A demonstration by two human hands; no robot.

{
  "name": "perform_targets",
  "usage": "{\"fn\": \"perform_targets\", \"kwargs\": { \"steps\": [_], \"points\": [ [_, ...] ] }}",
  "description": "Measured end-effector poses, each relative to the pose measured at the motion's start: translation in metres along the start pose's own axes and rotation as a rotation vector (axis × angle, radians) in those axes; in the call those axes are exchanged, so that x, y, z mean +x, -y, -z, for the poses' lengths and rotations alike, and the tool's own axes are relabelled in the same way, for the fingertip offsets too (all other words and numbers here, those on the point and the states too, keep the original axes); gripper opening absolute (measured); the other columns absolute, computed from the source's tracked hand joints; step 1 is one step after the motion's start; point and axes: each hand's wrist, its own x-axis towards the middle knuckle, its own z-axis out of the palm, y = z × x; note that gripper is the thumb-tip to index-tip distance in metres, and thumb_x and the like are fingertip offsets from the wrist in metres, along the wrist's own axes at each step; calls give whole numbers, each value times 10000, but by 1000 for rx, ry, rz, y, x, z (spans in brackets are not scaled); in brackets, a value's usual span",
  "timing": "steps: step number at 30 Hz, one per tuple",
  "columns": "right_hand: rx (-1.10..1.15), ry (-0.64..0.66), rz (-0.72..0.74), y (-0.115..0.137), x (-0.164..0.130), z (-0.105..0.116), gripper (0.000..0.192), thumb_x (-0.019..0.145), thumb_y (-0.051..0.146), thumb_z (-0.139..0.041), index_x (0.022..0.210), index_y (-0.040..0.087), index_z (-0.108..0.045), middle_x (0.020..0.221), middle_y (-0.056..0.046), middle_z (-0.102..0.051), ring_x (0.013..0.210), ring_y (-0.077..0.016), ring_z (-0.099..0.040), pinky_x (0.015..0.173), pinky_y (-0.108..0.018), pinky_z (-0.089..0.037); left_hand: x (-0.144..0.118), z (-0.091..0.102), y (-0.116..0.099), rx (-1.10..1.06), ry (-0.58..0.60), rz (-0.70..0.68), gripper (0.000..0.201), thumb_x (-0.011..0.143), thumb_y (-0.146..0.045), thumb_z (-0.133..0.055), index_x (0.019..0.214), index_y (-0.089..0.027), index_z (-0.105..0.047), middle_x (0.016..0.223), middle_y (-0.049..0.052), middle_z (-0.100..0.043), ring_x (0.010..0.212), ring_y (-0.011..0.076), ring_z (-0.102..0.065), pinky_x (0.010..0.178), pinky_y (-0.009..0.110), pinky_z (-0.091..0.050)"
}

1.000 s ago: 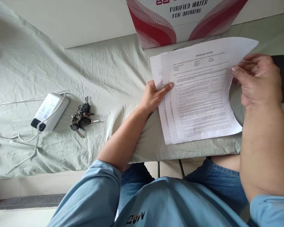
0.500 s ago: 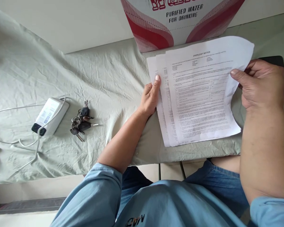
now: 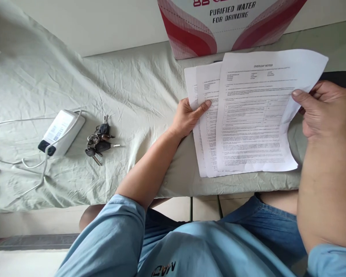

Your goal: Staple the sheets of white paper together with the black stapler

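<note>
Surface (image 3: 150,92) is draped in wrinkled pale green cloth, white wall (image 3: 103,23) behind it. Red-and-white carton (image 3: 230,30) sits at the back, marked "PURIFIED WATER FOR DRINKING". Papers are held up over the front part of the surface, between both hands. Left hand (image 3: 188,117) pinches the left edge of the lower sheets (image 3: 207,77), thumb on the printed side. Right hand (image 3: 328,109) pinches the right edge of the top sheet (image 3: 248,127), "OVERLEAF NOTES", which overlaps the others and bows at that edge. Dark flat object (image 3: 341,79) partly hidden behind the right hand. Left part of the surface: key bunch (image 3: 99,140), just beside it a white box-shaped device (image 3: 54,129) with a pale cable (image 3: 17,122) across it. Light floor (image 3: 206,209) and thin dark bars (image 3: 191,209) show below the front edge.
</note>
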Motion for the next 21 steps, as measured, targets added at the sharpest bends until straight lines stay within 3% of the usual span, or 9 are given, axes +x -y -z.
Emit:
{"fn": "perform_targets", "kwargs": {
  "steps": [3,7,14,21],
  "points": [
    [-14,17,-29,-11,5,13,670,504,732,-1167,827,262,-815,912,-51,-850,786,-270,-773,895,-703,-665,0,1,2,-3,-22,4,690,857,-795,-1000,1198,-209,-869,1194,145,-912,1383,475,-846,1200,675,-715],
    [8,36,-9,-14,9,21,604,587,673,-1167,885,269,-830,958,-54,-869,871,-306,-833,917,-714,-671,1,1,4,-17,-33,-14,718,880,-812,-975,1253,-209,-863,1198,138,-906,1438,480,-822,1189,653,-728],
    [52,11,24,12,-6,-5,347,717,397,-1114,832,233,-832,853,-20,-823,750,-187,-708,885,-560,-687,2,3,7,-6,-37,-25,736,925,-916,-858,1278,-270,-871,1199,108,-913,1423,444,-839,1133,574,-761],
    [39,35,-23,26,-16,-26,189,796,194,-1000,816,212,-813,802,-1,-783,708,-151,-665,811,-441,-654,3,-2,1,-10,-34,-21,735,979,-917,-790,1251,-238,-865,1289,131,-911,1596,465,-729,1238,601,-703]
  ]
}}
